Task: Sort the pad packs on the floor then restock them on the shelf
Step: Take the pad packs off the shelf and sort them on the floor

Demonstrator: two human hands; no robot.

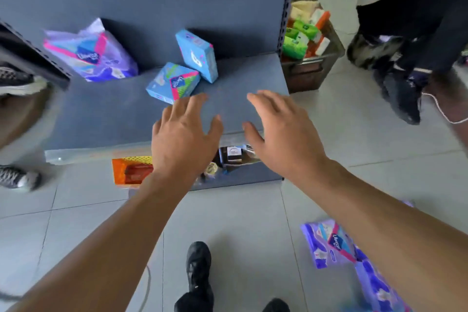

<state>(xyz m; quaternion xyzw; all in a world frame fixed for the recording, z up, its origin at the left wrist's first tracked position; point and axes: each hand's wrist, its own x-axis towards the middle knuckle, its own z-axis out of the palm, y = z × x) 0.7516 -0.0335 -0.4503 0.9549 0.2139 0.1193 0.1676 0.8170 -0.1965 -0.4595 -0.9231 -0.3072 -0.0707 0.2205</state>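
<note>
Head view: both hands (pixel 234 132) spread, empty.

The shelf (pixel 240 78) looks like matt blue-grey painted metal with a perforated upright, the purple pad pack (pixel 93 56) is glossy crinkled plastic film, the two blue pad boxes (pixel 197 56) are smooth printed card, and the floor (pixel 228 223) is smooth pale tile.

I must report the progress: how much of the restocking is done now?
Done: one purple pack and two blue boxes sit on the shelf. In hand: nothing; the left hand and right hand hover open above it. Left: purple packs on the floor, partly hidden by the arm.
</note>
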